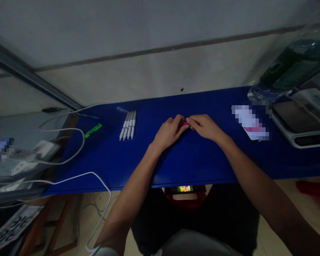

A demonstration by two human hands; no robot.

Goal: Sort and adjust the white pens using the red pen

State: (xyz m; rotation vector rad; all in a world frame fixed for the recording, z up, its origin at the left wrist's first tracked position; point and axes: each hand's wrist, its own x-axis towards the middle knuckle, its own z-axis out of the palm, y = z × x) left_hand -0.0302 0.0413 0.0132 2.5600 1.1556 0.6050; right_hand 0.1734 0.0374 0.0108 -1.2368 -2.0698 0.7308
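Slim bright-pink piece [185,123] over middle of smooth blue tabletop [197,160], right of slim white pens [128,125]. Left hand [169,130] pinches left end, right hand [204,126] right end. Best: light, even pressure, ends aligned.

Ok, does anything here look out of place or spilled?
A loose white cable looks untidy: it crosses the blue table at its left front corner, then passes the edge near the left forearm, where it might snag. I see no spill.
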